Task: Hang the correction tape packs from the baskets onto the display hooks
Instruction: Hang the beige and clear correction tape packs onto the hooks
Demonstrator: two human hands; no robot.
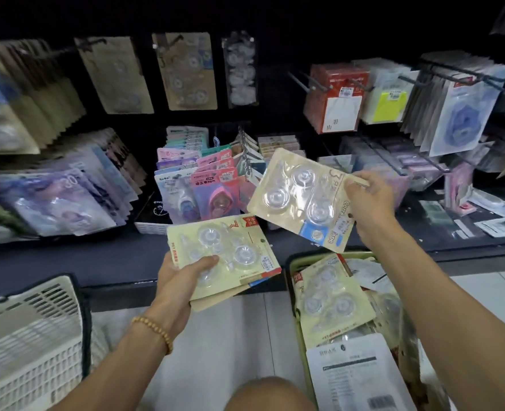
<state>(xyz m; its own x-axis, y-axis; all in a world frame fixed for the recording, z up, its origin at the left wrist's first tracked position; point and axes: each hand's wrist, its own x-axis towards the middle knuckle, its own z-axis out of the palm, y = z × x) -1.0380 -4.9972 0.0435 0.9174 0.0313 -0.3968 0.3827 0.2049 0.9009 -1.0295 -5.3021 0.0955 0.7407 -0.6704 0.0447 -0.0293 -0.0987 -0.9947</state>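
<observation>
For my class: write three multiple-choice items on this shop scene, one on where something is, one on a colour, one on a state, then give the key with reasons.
1. Where is the green plastic basket of packs?
A. left of the left arm
B. beneath the right forearm
C. on a top hook

2. What colour is the bead bracelet on the left wrist?
A. amber
B. blue
C. black

3. What is the right hand doing?
A. hanging idle
B. pressing flat on the floor
C. gripping a cream blister-card correction tape pack

Key: 1 B, its rim shows under that forearm; 2 A, the beads look golden-orange; 3 C, fingers curl around the card's edge, held in the air.
</observation>
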